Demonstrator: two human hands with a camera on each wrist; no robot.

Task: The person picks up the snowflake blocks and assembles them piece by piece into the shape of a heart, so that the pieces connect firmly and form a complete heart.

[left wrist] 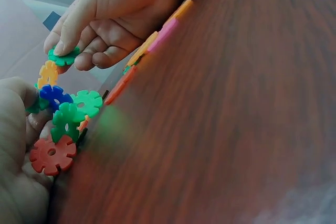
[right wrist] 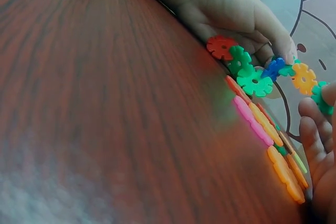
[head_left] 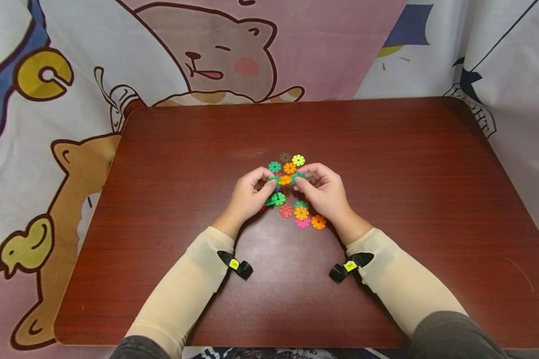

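Observation:
My left hand [head_left: 251, 193] pinches a green notched disc [right wrist: 286, 70] at one end of a joined chain. The chain runs through an orange disc [head_left: 285, 180] to another green disc [left wrist: 63, 56], pinched between thumb and finger of my right hand [head_left: 327, 192]. From the left part hang a blue disc [left wrist: 55, 97], green discs [left wrist: 66, 122] and a red disc [left wrist: 53, 155]. In the right wrist view my left hand [right wrist: 231, 11] holds the chain up off the table; the left wrist view shows my right hand [left wrist: 118, 17].
Loose discs lie flat on the brown table [head_left: 386, 149]: yellow [head_left: 298, 160], brown [head_left: 285, 157], green [head_left: 274, 166] and orange [head_left: 289, 168] beyond the hands; red [head_left: 286, 211], pink [head_left: 303, 224] and orange [head_left: 318, 222] nearer. A printed cloth [head_left: 332, 45] hangs behind.

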